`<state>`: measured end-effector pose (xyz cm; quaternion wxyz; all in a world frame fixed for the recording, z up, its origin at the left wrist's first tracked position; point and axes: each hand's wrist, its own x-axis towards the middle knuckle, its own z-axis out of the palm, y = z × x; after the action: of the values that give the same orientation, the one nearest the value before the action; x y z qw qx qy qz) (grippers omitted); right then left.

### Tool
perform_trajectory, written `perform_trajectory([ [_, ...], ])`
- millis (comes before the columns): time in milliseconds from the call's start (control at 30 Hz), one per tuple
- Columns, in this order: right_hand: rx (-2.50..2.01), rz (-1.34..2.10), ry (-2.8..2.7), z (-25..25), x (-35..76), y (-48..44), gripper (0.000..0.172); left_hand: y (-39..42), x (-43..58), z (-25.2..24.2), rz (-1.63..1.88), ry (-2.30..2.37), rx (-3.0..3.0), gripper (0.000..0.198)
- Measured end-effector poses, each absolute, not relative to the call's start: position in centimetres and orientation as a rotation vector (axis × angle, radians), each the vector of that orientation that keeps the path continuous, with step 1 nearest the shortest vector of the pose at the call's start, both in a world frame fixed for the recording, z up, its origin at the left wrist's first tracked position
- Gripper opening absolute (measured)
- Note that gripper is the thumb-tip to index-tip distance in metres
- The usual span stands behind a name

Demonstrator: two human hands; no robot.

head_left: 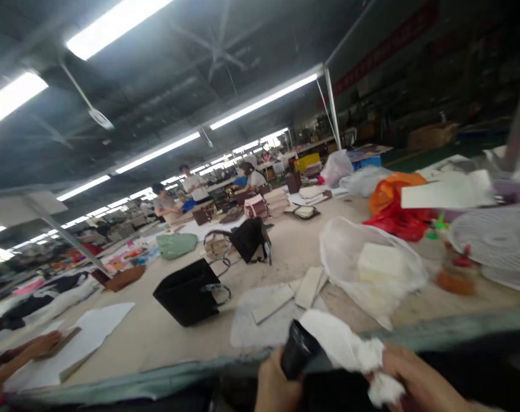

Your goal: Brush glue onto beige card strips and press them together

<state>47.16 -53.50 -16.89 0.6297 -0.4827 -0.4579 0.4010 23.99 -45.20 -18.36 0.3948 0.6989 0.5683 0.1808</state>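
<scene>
My left hand is closed around a glossy black leather-like piece at the front edge of the table. What the whole piece is cannot be made out, since its lower part merges with the dark area below. In my right hand a crumpled white cloth is gripped, and its loose end stretches left to the black piece. Just beyond my hands, flat off-white strips lie on a pale sheet. A black handbag with a patterned handle stands tilted in view to the left.
An open plastic bag with pale blocks, an orange-brown jar and a white fan guard stand to the right. A second black bag and a green pouch lie farther back. At left, a co-worker's hand rests by white paper.
</scene>
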Motion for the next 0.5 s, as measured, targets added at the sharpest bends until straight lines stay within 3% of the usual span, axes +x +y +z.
perform_trajectory([
  [167, -1.091, 1.038, -1.074, -17.8, 48.9, -56.6, 0.028, -47.0, 24.7, -18.1, 0.563, 1.539, 1.796, 0.033],
  [500, -1.298, 0.241, -1.642, -18.6, 46.2, -54.8, 0.037, -49.4, 28.0, -18.0, 0.423, 1.133, 1.439, 0.035],
])
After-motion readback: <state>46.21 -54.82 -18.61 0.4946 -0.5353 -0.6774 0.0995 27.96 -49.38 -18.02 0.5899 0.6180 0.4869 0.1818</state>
